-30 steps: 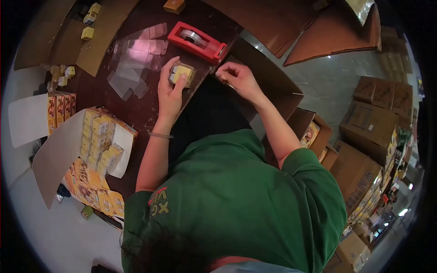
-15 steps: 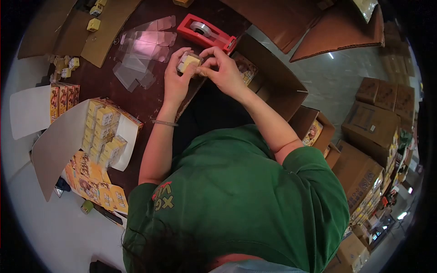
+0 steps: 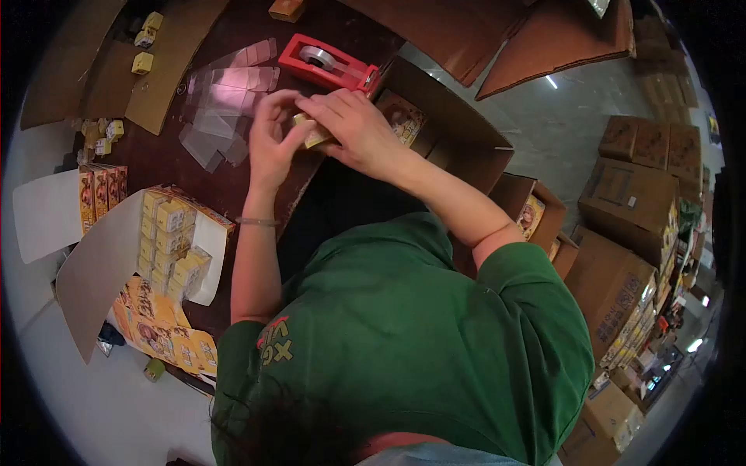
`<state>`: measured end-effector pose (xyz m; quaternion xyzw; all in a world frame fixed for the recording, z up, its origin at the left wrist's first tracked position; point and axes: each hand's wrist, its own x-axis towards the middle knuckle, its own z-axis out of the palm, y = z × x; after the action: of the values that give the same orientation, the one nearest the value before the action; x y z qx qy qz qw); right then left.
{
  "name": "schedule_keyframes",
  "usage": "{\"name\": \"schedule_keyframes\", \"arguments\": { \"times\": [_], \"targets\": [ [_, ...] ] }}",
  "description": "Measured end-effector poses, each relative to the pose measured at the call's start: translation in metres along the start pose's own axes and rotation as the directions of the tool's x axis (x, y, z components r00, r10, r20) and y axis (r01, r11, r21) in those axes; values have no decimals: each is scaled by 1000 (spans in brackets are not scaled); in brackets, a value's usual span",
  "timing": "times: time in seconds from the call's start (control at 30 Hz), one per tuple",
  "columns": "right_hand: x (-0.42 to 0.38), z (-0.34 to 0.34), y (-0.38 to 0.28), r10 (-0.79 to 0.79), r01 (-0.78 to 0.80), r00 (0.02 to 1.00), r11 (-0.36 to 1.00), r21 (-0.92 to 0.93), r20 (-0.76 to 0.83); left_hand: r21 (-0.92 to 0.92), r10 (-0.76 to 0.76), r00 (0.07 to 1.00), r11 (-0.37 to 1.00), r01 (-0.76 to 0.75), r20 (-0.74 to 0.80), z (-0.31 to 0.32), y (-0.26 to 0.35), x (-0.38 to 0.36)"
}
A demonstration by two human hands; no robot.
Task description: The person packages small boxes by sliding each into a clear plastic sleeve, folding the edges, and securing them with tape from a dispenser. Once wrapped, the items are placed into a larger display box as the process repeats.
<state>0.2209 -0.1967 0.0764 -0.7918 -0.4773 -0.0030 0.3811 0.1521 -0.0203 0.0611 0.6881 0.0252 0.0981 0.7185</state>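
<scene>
Right hand (image 3: 353, 128) has folded over the small yellow pack (image 3: 318, 138), hiding more of it than half a second ago.

On the dark worktop (image 3: 229, 182), the clear plastic sleeves (image 3: 225, 105) spread toward 10 o'clock of the hands; the left hand (image 3: 272, 144) grips the pack by the worktop's edge, the right's fingertips and grip being hidden. Toward 12 sits the red tape dispenser (image 3: 311, 74). Fingers cover too much of the pack to tell its long axis or which way it points.

Small yellow box (image 3: 317, 139), partly hidden, held tilted in left fingers (image 3: 294, 137), right fingers (image 3: 325, 111) across it.
</scene>
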Motion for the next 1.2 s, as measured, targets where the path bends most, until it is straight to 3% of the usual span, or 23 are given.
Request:
{"name": "schedule_keyframes", "arguments": {
  "times": [0.03, 0.1, 0.17, 0.23, 0.27, 0.37, 0.47, 0.53, 0.57, 0.67, 0.8, 0.9, 0.93, 1.0, 1.03, 1.1, 1.13, 1.2],
  "targets": [
    [3, 4, 4, -9, 13, 999, 998, 66, -49, 130, -74, 991, 990, 59, 111, 3, 4, 11],
    [5, -19, 18, -48, 57, 980, 997, 42, -193, 12, -89, 991, 996, 88, 103, -7, -15, 20],
    [7, -45, 43, 181, -193, 947, 981, -21, -265, -23, -86, 994, 996, 88, 63, -5, -17, 21],
    [9, -40, 78, 210, -226, 967, 968, -105, -144, 54, 1, 986, 998, -10, 165, 12, -16, 28],
    [10, -36, 85, 254, -253, 963, 967, 23, -92, 46, -5, 990, 999, -2, 144, 25, -19, 30],
    [13, -36, 92, 223, -209, 967, 970, 123, -120, 143, -36, 989, 990, 16, 144, 29, -24, 31],
    [8, -37, 70, 223, -206, 935, 974, 91, -274, 191, -37, 983, 982, 2, 180, 26, -27, 32],
    [6, -68, 40, 614, -588, 787, 716, 375, 61, 221, -42, 980, 975, -2, 195, 22, -26, 32],
    [-8, -53, 57, 573, -507, 819, 694, 511, 35, 218, -40, 981, 976, -2, 188, 24, -25, 32],
    [-31, -13, 92, 627, -492, 767, 437, 753, 137, 166, -79, 982, 985, 51, 170, 27, -25, 32],
    [-33, -5, 86, 736, -557, 673, 436, 707, 77, 148, -35, 993, 989, 17, 115, 31, -23, 32],
    [-52, 2, 82, 662, -405, 749, 412, 816, 38, 63, 2, 999, 998, -5, 52, 35, -28, 30],
    [-51, -4, 68, 609, -364, 787, 329, 871, 98, 85, 7, 999, 996, -11, 49, 36, -26, 29],
    [-38, -6, 33, 563, -262, 824, 272, 926, 68, 49, -13, 999, 999, 11, 39, 36, -30, 28],
    [-32, 0, 24, 578, -255, 815, 287, 923, 45, 34, -23, 999, 999, 22, 36, 35, -31, 28],
    [-22, 5, 8, 567, -301, 812, 607, 736, -135, -73, -75, 996, 994, 78, 55, 32, -34, 28],
    [-19, 7, 5, 556, -300, 798, 702, 646, -233, -127, -96, 993, 987, 103, 64, 30, -34, 29],
    [-17, 7, -2, 573, -356, 781, 735, 577, -248, -79, -93, 992, 992, 100, 90, 31, -32, 27]
  ]
}}
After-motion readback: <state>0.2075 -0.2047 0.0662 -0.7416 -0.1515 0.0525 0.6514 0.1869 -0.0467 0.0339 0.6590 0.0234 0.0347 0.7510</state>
